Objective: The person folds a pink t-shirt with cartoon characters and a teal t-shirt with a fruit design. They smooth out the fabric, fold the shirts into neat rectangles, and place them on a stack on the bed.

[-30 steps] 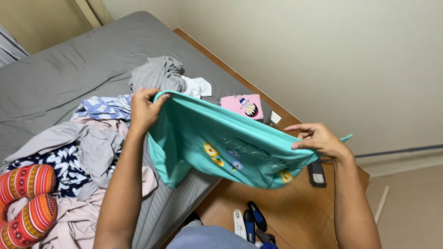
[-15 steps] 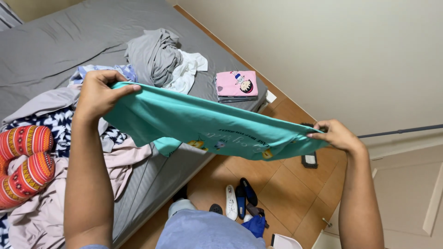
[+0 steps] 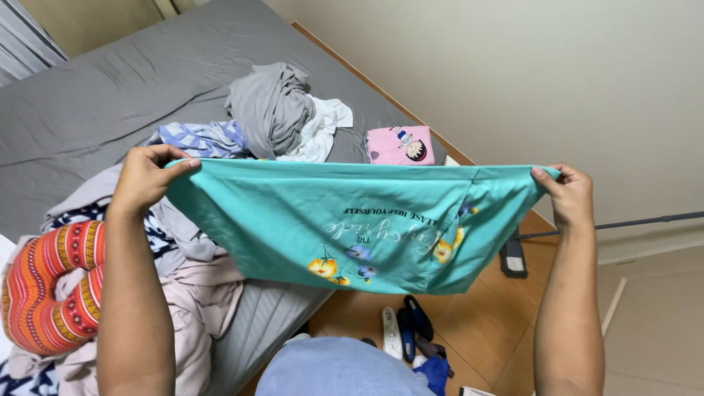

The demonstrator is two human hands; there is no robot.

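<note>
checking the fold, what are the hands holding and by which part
Both hold the teal garment stretched out: left hand pinches its top left corner, right hand its top right corner.

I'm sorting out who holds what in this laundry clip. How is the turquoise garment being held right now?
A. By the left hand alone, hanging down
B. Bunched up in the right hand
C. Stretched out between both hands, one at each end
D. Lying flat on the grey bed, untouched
C: the left hand and the right hand each pinch one end of the turquoise garment, which spans taut between them above the bed.
</note>
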